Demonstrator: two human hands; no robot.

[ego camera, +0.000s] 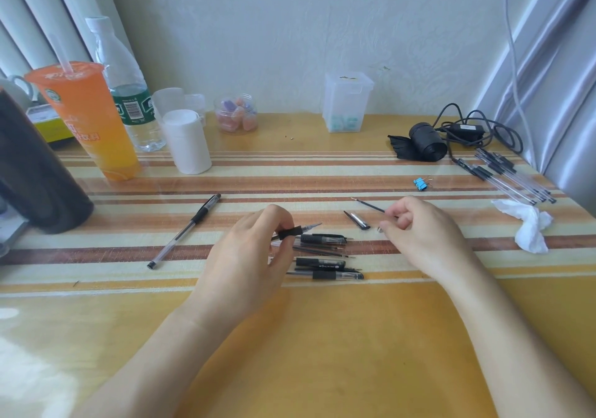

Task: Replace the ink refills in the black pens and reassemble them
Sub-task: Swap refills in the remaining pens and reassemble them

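My left hand [248, 256] grips a clear pen barrel [301, 229] by its black grip, open end pointing right. My right hand [416, 227] pinches a thin black ink refill [371, 205] whose tip points up-left, apart from the barrel. Between my hands a pen cap [358, 220] lies on the table. Under my left hand lies a small pile of black pens and loose refills [325, 256]. A complete black pen [185, 230] lies diagonally to the left. A bundle of refills [509, 175] sits at the far right.
On the striped table mat, at the left stand an orange drink cup [87, 121], a water bottle [125, 85], a white roll [186, 142] and a dark object [35, 172]. Behind are a candy jar [237, 113] and clear box [346, 105]. To the right lie a black roll [422, 143], cable, blue binder clip [420, 184] and crumpled tissue [529, 224].
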